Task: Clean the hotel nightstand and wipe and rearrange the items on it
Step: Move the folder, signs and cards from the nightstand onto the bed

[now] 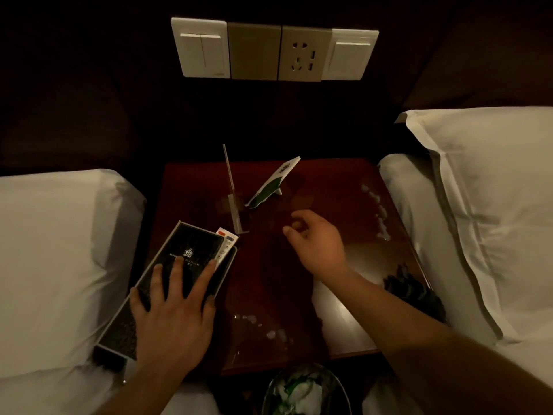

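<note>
Left hand (175, 313) flat, released, on black folder (167, 283); right hand (317, 241) half-curled, grip empty, above nightstand (344, 205)

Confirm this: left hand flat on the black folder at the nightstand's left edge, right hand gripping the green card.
Not quite. In the head view the right hand hangs empty, apart from the green card. The rest stands: left hand flat on the black folder at the nightstand's left edge.

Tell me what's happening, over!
Left hand flat on black folder. Right hand empty, hovering over nightstand. Green card, clear stand ahead; dark cloth at right edge.
</note>
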The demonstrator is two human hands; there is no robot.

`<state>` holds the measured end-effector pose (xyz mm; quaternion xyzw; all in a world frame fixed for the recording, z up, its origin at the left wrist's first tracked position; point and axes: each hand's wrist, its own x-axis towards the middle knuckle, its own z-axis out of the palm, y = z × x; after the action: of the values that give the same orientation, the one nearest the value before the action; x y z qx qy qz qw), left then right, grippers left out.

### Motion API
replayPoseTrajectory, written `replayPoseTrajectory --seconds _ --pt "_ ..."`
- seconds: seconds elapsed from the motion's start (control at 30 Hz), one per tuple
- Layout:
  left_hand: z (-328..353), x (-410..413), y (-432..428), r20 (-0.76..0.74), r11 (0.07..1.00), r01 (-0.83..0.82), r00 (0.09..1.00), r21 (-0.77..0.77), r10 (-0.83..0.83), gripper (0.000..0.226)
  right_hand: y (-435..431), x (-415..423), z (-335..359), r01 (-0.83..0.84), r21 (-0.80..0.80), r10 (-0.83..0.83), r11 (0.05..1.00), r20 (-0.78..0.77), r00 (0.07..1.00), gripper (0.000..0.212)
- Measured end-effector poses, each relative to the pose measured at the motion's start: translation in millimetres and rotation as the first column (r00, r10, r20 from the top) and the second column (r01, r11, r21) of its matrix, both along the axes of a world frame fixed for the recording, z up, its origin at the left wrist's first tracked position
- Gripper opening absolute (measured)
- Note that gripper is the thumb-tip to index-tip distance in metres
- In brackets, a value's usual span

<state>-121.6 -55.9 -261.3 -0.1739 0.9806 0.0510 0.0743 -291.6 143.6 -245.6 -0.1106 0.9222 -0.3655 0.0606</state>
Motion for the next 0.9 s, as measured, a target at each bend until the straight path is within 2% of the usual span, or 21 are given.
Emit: replayPoseTrajectory --seconds 0.07,0.13,0.23,0.3,0.37,0.43,0.57,0.67,0.7,0.8,0.9 --pt "5 -4 -9 -0.036 1.0 0.006 0.999 0.001 -0.006 0.06 -13 -17 5 0.077 -0.142 -0.054 0.987 0.158 0.986 0.048" --pt "14 -5 -23 -0.055 0.999 0.034 0.998 0.017 -0.033 0.062 -26 -29 9 0.205 -0.307 -0.088 0.929 0.357 0.93 0.058" --pt "21 3 -46 -0.034 0.998 0.022 0.999 0.051 -0.021 0.082 -47 -43 14 0.362 -0.448 -0.075 0.817 0.54 0.838 0.064" --pt "22 14 -54 0.02 0.985 -0.1 0.995 0.138 0.098 0.1 -59 -53 15 0.437 -0.476 -0.086 0.763 0.596 0.798 0.059" --pt "21 21 -59 0.112 0.906 -0.271 0.962 0.325 0.248 0.118 -69 -60 14 0.519 -0.477 -0.115 0.709 0.647 0.754 0.049" --pt "17 23 -62 0.185 0.835 -0.363 0.932 0.413 0.313 0.125 -77 -65 11 0.572 -0.466 -0.136 0.675 0.683 0.717 0.038" --pt "14 18 -66 0.213 0.807 -0.391 0.92 0.441 0.329 0.138 -81 -70 3 0.597 -0.476 -0.182 0.646 0.664 0.725 0.024" --pt "15 15 -71 0.22 0.772 -0.389 0.921 0.503 0.321 0.15 -76 -69 0 0.599 -0.47 -0.213 0.649 0.643 0.736 0.004" --pt "17 15 -71 0.222 0.765 -0.388 0.922 0.514 0.318 0.151 -73 -68 0 0.598 -0.453 -0.233 0.661 0.633 0.738 0.014" --pt "22 15 -69 0.215 0.769 -0.396 0.918 0.502 0.332 0.142 -60 -60 -2 0.608 -0.46 -0.243 0.648 0.631 0.737 0.021" --pt "28 15 -68 0.239 0.777 -0.442 0.897 0.448 0.372 0.117 -44 -47 0 0.632 -0.497 -0.208 0.594 0.664 0.718 0.018"
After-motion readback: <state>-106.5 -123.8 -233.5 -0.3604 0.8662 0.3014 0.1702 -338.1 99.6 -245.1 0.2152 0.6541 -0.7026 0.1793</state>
